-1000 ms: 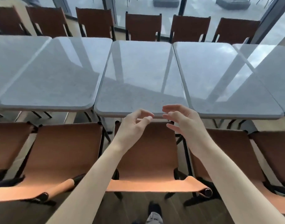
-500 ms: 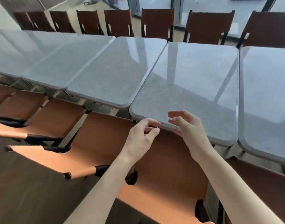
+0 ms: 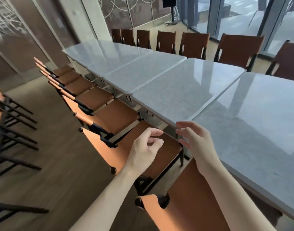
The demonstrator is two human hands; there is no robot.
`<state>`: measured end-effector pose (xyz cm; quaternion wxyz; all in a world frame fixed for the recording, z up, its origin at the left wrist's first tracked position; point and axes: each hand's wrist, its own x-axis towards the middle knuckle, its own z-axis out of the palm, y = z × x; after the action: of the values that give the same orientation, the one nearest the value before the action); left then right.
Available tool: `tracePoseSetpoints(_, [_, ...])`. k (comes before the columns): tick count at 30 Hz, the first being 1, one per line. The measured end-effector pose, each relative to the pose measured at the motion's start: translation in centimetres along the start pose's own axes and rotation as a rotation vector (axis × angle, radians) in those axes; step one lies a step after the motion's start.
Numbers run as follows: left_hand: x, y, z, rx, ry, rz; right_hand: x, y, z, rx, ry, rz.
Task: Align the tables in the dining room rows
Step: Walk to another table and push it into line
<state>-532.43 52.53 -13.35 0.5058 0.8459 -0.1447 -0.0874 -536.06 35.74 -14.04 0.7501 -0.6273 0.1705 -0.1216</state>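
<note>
From the head view, a long row of glossy grey stone-look tabletops is seen running away to the upper left, flanked by tan leather sling chairs. The row is best sighted along its near edge so that any tabletop standing out of line can be gripped at its rim and nudged square. Neither hand holds anything: the left hand and right hand hover with fingers loosely spread, just short of the near edge where two tabletops meet.

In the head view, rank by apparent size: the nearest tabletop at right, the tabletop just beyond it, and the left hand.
1. Nearest tabletop, cut off by the frame edge.
2. Tabletop just beyond it.
3. Left hand.
The tabletops may be identical; nearness to the camera enlarges the first.
</note>
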Motion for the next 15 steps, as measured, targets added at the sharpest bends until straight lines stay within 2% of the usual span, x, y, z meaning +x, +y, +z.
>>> tracePoseSetpoints(6, [1.4, 0.9, -2.2, 0.008, 0.066, 0.015, 1.8, -3.0, 3.1, 0.002, -0.13, -0.043])
tracePoseSetpoints(10, [3.5, 2.4, -2.7, 0.016, 0.096, 0.075, 3.0, -4.7, 2.9, 0.004, -0.141, -0.111])
tracePoseSetpoints(15, [5.0, 3.9, -1.1, 0.04, -0.005, 0.114, 3.4, -5.3, 1.8, -0.033, -0.098, -0.119])
